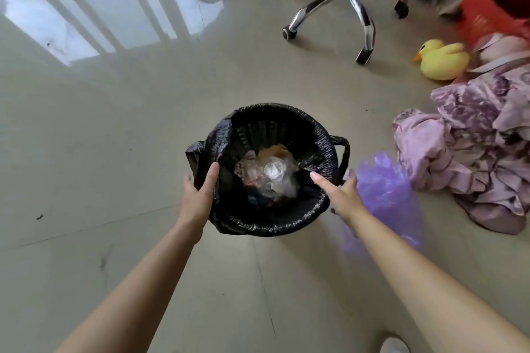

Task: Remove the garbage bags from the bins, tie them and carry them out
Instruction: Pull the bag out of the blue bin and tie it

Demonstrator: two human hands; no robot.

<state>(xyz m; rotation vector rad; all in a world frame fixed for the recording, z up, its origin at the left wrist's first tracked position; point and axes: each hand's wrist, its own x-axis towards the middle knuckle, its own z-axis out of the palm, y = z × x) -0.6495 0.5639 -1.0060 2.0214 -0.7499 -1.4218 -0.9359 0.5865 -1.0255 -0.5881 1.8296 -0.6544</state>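
Black garbage bag (321,135) lined round bin (268,228) at frame centre on floor (114,152), crumpled trash (268,175) inside. Left hand (198,198), at 9 o'clock, closed on bag's rim. Right hand (341,195), at 3 o'clock, spread open, touching rim; purple bag (384,189) beneath.

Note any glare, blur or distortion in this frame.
Head view: window glare washes the glossy floor at upper left; the purple bag by the right hand is motion-blurred, while the bin and left hand are sharp; wide-angle distortion stretches both forearms toward the bottom corners.
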